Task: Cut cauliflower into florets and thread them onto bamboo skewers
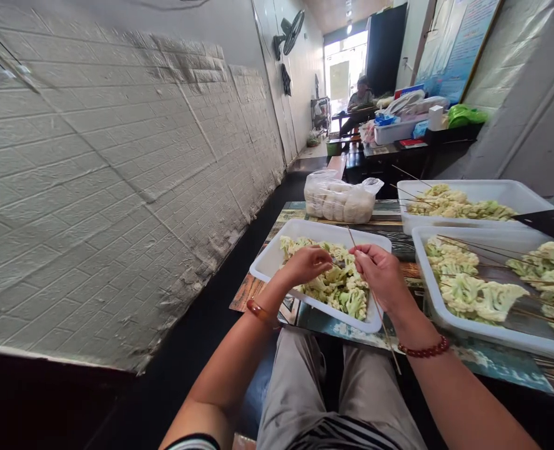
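A white tray [267,259] of loose cauliflower florets [340,287] lies on the table edge in front of me. My left hand [307,265] hovers over the florets with its fingers pinched around a small piece. My right hand [380,275] is closed around a thin bamboo skewer [351,239] whose tip rises past my fingers and whose tail runs down toward my lap. Both hands meet above the tray's middle.
Two more white trays [426,281] [520,190] to the right hold skewered cauliflower. A plastic bag [340,200] of white pieces sits behind my tray. A brick-patterned wall runs along the left. A person sits at a far table near the doorway.
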A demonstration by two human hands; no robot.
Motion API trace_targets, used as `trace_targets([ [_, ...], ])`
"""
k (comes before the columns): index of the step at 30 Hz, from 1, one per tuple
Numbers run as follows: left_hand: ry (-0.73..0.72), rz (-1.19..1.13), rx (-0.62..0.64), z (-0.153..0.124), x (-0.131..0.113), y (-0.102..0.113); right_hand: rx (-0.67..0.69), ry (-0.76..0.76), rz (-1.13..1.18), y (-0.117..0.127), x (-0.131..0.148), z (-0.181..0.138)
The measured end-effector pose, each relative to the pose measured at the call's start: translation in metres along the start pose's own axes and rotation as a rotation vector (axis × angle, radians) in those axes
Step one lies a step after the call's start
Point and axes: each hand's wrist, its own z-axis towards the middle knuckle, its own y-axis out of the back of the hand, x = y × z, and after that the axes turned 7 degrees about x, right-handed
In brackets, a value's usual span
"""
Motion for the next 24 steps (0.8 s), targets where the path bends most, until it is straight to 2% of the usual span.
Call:
trace_targets([
  [3,-0.055,0.176,0.046,0.009,-0.001,-0.011,-0.003,-0.005,-0.018,-0.001,0.001,0.000],
  [7,-0.028,0.319,0.053,0.011,0.005,-0.023,0.012,-0.007,-0.060,-0.001,0.001,-0.001],
  [11,-0.028,0.348,0.028,0.013,0.009,-0.031,0.010,0.015,-0.089,-0.001,-0.001,-0.002],
  [14,-0.053,0.251,-0.001,0.015,0.009,-0.032,0.013,0.033,-0.116,-0.001,-0.001,-0.003],
  [16,-0.065,0.039,-0.036,0.015,0.008,-0.029,0.012,0.037,-0.119,-0.001,0.001,-0.004],
  [21,0.035,-0.910,-0.132,0.002,0.002,-0.010,0.018,0.026,-0.146,-0.003,0.002,-0.006],
  [24,0.061,-1.277,-0.129,-0.009,0.000,-0.001,0.020,0.020,-0.152,-0.004,-0.002,-0.006],
])
